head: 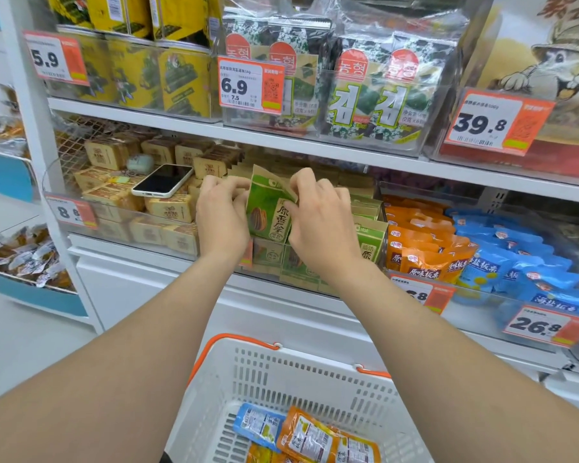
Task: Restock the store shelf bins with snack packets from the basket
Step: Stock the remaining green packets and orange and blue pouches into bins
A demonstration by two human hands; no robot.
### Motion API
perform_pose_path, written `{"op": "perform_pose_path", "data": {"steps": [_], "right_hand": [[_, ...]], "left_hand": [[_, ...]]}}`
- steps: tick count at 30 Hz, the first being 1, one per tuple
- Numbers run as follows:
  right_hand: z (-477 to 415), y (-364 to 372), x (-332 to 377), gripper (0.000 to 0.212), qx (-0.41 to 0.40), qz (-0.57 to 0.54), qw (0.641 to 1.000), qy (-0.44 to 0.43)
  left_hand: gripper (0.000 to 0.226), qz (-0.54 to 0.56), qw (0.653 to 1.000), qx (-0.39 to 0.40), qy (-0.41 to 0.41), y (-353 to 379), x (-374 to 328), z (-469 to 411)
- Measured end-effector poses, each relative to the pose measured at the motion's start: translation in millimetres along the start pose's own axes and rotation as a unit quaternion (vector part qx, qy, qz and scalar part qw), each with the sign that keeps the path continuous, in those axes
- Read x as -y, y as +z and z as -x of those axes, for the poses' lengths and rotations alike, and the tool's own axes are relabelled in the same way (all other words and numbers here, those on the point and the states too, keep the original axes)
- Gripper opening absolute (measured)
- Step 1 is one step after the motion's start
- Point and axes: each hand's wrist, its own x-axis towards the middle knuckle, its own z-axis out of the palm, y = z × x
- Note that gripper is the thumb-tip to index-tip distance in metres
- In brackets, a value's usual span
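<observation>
My left hand (pixel 219 215) and right hand (pixel 318 217) each pinch one packet (pixel 269 213), upright just above the bin (pixel 281 275); I judge it drops straight down.

I see bright, even store light from overhead, with almost no hard shadows. Only a soft shade lies under the upper shelf (pixel 281 143), toward the back of the bins. The clear bin fronts (pixel 381 105) carry pale glare and reflections. The wide lens bows the shelf lines and stretches the forearms (pixel 114 379) at the bottom corners. The green packet (pixel 271 212) in the middle is sharp. The blue packets (pixel 515 265) on the right and the wrapped snacks (pixel 24 255) at the left edge look smeared.
</observation>
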Motion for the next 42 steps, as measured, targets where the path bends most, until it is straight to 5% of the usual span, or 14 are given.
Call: {"op": "perform_pose_path", "data": {"steps": [7, 15, 21, 32, 38, 42], "right_hand": [[-8, 3, 12, 0.043, 0.076, -0.066, 0.995, 0.024], [-3, 14, 11, 0.047, 0.006, 0.053, 0.998, -0.040], [-15, 20, 3, 0.047, 0.053, -0.031, 0.996, 0.061], [-25, 23, -7, 0.051, 0.091, -0.003, 0.992, 0.090], [-32, 16, -16, 0.080, 0.180, 0.036, 0.982, 0.040], [-29, 21, -10, 0.073, 0.122, 0.135, 0.983, -0.012]], "left_hand": [[0.014, -0.058, 0.997, -0.034, -0.032, -6, 8, 10], [0.020, -0.147, 0.988, 0.031, -0.018, -14, 10, 20], [0.021, -0.155, 0.985, 0.079, 0.019, -15, 4, 26], [0.024, -0.186, 0.976, 0.107, 0.019, -9, 12, 22], [0.025, -0.220, 0.970, 0.094, -0.034, -1, 3, 17], [0.026, -0.258, 0.962, 0.076, -0.055, 1, -6, 16]]}}
